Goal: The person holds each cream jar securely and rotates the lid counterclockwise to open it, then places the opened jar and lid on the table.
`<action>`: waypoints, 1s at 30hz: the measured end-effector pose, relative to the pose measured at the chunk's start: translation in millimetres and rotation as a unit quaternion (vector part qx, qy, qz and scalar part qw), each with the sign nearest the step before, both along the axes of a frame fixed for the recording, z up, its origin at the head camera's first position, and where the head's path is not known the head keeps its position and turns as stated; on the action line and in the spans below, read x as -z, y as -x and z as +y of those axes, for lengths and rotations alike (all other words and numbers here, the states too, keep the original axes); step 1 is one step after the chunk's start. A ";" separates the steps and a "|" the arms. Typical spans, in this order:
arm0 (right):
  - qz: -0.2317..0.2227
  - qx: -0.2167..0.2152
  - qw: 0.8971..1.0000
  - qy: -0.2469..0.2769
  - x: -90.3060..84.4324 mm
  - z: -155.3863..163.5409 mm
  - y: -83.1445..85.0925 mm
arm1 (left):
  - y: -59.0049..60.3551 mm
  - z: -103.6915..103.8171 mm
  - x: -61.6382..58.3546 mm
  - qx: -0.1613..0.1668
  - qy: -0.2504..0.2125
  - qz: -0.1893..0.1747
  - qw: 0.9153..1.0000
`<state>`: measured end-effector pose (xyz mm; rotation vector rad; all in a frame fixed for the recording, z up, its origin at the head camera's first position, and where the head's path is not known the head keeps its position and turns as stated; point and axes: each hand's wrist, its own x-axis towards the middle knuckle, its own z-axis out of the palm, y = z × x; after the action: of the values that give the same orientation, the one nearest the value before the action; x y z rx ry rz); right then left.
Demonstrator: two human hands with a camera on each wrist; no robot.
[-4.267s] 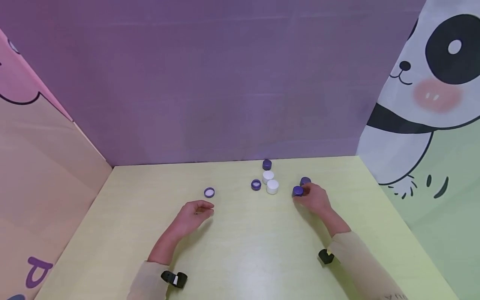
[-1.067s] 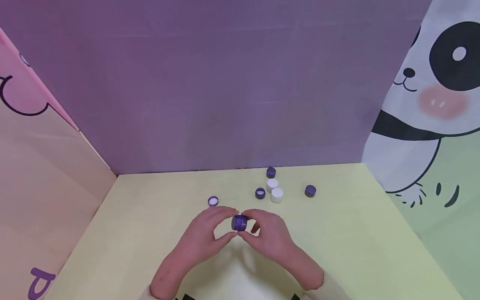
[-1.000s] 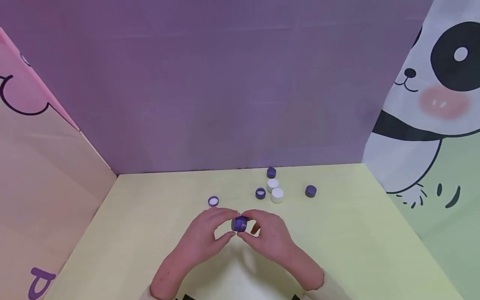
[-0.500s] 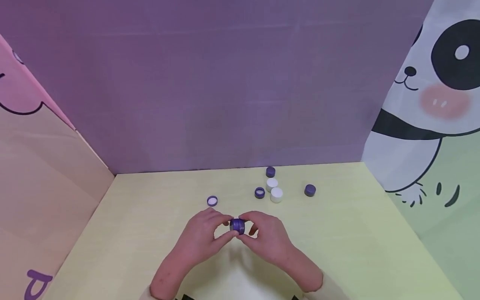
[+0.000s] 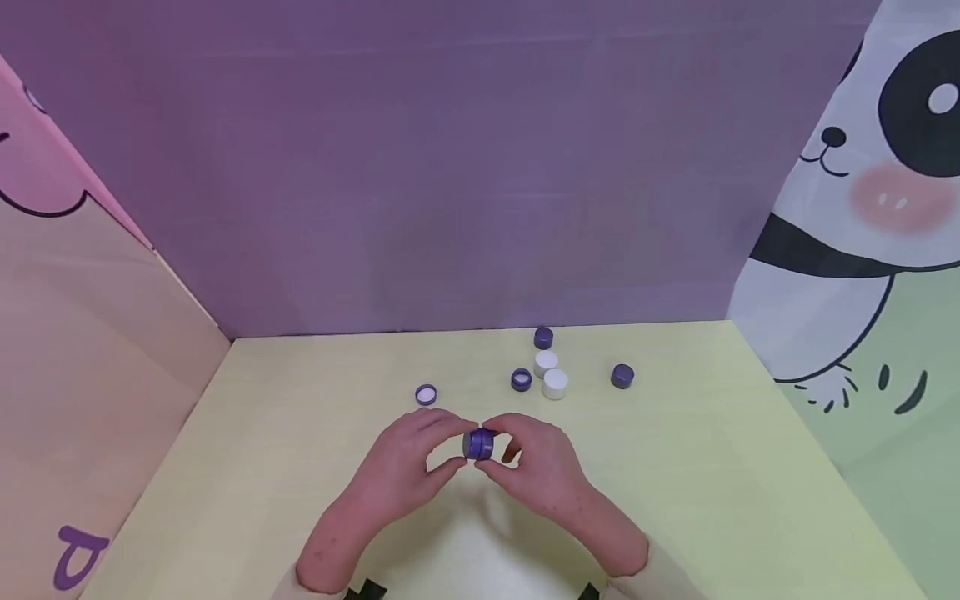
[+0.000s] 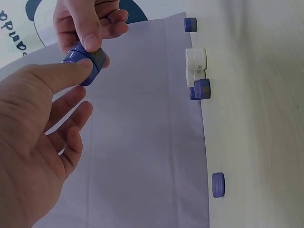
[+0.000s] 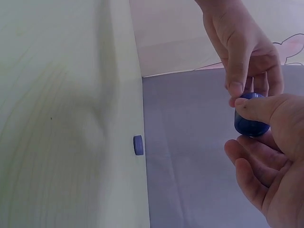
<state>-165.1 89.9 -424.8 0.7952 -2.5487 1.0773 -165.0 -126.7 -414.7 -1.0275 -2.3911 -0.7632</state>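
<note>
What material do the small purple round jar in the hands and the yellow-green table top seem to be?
Small purple round jar: probably plastic, smooth, slightly glossy, with soft highlights; both hands pinch it. Yellow-green table top: looks like laminate or painted wood, matte, with faint grain lines.

jar [image 5: 478,444] between hands, above table [image 5: 712,467] | caps [image 5: 544,372] behind, seemingly right

Glossy plastic purple jar [image 5: 478,444]; matt wood-look table [image 5: 300,467].
</note>
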 end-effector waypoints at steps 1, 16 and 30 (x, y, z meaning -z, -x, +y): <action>-0.002 0.000 1.000 0.002 -0.4 0.1 -0.2 | 0.4 0.4 0.2 0.006 -0.001 0.008 1.000; -0.012 0.007 1.000 0.012 -0.1 -0.4 -4.1 | -3.9 1.6 -3.8 -0.061 0.092 -0.018 0.994; -0.027 -0.003 1.000 0.013 -2.5 0.2 -3.6 | -3.1 2.4 -3.6 -0.003 0.044 0.015 0.999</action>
<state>-161.5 90.1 -422.3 0.7790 -2.5727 1.1461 -161.9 -124.3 -411.1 -1.0591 -2.4195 -0.6394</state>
